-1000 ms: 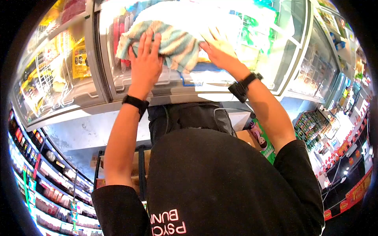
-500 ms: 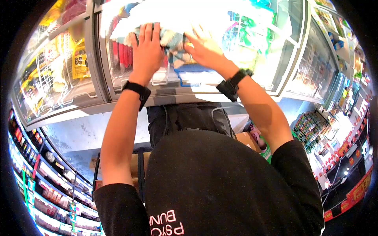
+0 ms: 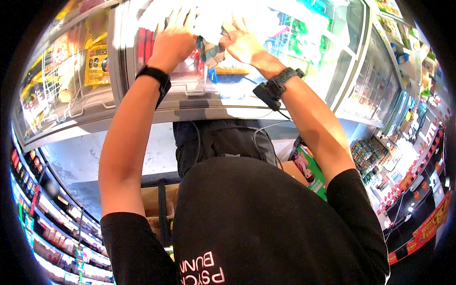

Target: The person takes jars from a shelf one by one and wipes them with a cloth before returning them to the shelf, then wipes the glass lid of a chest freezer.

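Observation:
A crumpled blue-green and beige cloth [image 3: 211, 51] lies against the glass top [image 3: 228, 97] of a chest freezer, much of it washed out by glare. My left hand [image 3: 174, 45] presses on its left part, with the fingers stretched forward and curled over the fabric. On the other side my right hand [image 3: 243, 43] grips the cloth's right edge, its thumb toward the middle. Bright light hides part of the fingertips of both hands. Below the glass are red packs [image 3: 190, 66] and an orange-yellow pack [image 3: 231, 70].
At the left another freezer section holds yellow packets [image 3: 96, 65] behind a grey frame [image 3: 120, 52]. Stocked shelves [image 3: 61, 232] stand at lower left. Beside my body are a cardboard box [image 3: 290, 169] and a green printed box [image 3: 309, 172]. A thin cable [image 3: 273, 124] hangs near my right wrist.
Both hands have moved forward with the cloth, farther up the glass and away from my body. More of the orange-yellow pack and the red packs shows beneath them.

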{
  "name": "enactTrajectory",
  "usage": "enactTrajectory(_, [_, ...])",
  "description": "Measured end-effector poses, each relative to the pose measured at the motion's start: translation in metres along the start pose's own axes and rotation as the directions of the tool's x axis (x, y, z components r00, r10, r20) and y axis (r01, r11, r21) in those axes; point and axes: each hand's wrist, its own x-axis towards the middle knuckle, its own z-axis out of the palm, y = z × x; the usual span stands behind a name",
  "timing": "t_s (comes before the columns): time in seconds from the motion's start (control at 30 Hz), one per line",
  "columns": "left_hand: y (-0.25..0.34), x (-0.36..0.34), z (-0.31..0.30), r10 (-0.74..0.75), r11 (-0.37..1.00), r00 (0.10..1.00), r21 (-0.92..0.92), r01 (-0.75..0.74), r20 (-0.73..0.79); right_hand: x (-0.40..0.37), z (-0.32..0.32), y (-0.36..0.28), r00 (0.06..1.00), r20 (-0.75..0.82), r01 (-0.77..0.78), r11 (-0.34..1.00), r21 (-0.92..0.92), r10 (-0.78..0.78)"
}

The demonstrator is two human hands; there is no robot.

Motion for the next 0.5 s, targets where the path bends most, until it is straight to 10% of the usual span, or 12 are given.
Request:
enactTrajectory(0.03, [-0.009, 0.02, 0.021, 0.1, 0.995, 0.848, 0.026, -0.101, -0.52, 0.016, 0.018, 0.002, 1.0, -0.019, 0.015, 0.983, -0.184, -0.019])
enactTrajectory(0.07, [-0.014, 0.029, 0.033, 0.165, 0.981, 0.442, 0.1, -0.167, -0.882, 0.024, 0.028, 0.001, 0.999, -0.034, 0.026, 0.932, -0.362, -0.041])
enactTrajectory(0.17, [-0.022, 0.004, 0.018, 0.23, 0.933, 0.573, 0.01, -0.36, -0.786, 0.011, 0.001, -0.032, 0.99, -0.096, -0.107, 0.994, -0.034, 0.104])
enactTrajectory(0.3, [-0.023, 0.018, 0.041, 0.154, 0.948, 0.445, 0.005, -0.319, -0.882, -0.018, -0.012, -0.042, 0.998, -0.049, -0.034, 0.999, -0.006, 0.034])
enactTrajectory(0.5, [-0.024, -0.001, 0.094, 0.17, 0.981, 0.485, 0.102, -0.165, -0.858, -0.068, -0.012, -0.038, 0.996, 0.09, 0.008, 0.996, 0.094, -0.016])
